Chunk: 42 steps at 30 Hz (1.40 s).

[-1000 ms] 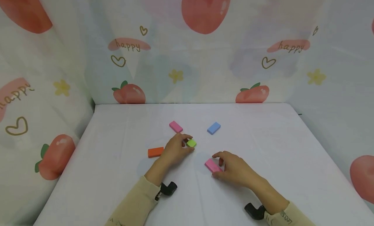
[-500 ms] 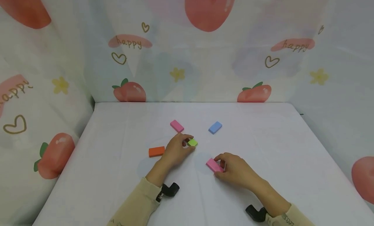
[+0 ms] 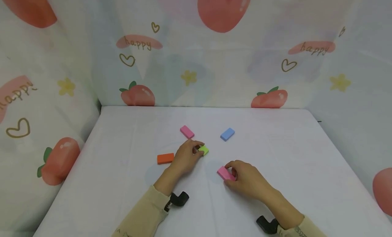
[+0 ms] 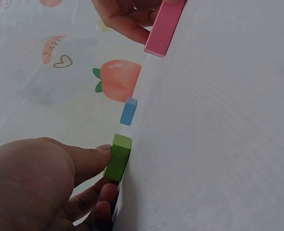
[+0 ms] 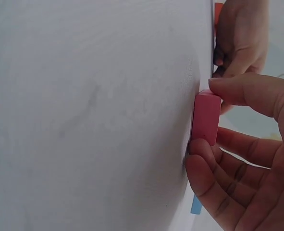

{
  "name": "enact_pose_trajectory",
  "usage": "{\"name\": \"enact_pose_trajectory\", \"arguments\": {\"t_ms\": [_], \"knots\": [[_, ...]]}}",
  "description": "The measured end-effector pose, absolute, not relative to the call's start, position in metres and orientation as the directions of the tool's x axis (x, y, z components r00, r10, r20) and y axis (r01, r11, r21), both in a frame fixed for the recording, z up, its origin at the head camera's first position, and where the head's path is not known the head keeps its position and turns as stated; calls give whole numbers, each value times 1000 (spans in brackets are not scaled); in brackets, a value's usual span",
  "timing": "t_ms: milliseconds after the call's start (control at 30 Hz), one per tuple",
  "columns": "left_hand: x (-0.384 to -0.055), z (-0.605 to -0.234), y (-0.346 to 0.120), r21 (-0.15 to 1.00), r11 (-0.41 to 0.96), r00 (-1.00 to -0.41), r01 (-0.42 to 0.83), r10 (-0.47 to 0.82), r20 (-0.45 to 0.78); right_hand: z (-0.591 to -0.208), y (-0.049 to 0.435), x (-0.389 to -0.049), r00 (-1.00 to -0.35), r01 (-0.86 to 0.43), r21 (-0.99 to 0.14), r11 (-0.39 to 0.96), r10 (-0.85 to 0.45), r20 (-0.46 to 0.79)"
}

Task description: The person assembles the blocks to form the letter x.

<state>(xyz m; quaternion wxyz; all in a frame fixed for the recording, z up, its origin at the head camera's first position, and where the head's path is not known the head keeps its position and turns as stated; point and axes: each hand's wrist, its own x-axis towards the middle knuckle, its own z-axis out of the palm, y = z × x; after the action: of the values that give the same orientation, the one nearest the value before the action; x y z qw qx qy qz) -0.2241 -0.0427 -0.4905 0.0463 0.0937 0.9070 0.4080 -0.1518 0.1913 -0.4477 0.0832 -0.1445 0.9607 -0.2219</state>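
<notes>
My left hand [image 3: 185, 157] pinches a small lime-green block [image 4: 118, 158] between thumb and fingers, low at the white tabletop. To its right and nearer the front edge, my right hand [image 3: 247, 177] holds a pink block [image 5: 206, 118] by its two ends, thumb at one and fingers at the other. That block lies flat, turned diagonally, in the head view. An orange block [image 3: 165, 158] sits just left of my left hand. Behind the same hand lies a second pink block [image 3: 187, 131], close to the knuckles.
A blue block [image 3: 227, 134] rests farther back, right of the middle. The table [image 3: 101, 196] has a white cover and meets a fruit-printed cloth [image 3: 214, 66] at the back and sides. A black wrist camera [image 3: 180, 199] sticks out from the left sleeve, another from the right.
The right hand's fingers have come in closer around the pink block. The left thumb has drawn up to the green block. The head view has shifted slightly; the other blocks stay put.
</notes>
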Motion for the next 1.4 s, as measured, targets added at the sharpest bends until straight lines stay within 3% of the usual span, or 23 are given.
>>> {"name": "enact_pose_trajectory", "arguments": {"t_ms": [400,1400], "knots": [[-224,-486,-46,754,638,-979,155,202,31,-438,187,-155,-950,-228,-432,872,-297,-98],[-222,-491,-41,757,640,-978,134,210,-4,-433,184,-163,-953,-191,-446,875,-273,-128]]}}
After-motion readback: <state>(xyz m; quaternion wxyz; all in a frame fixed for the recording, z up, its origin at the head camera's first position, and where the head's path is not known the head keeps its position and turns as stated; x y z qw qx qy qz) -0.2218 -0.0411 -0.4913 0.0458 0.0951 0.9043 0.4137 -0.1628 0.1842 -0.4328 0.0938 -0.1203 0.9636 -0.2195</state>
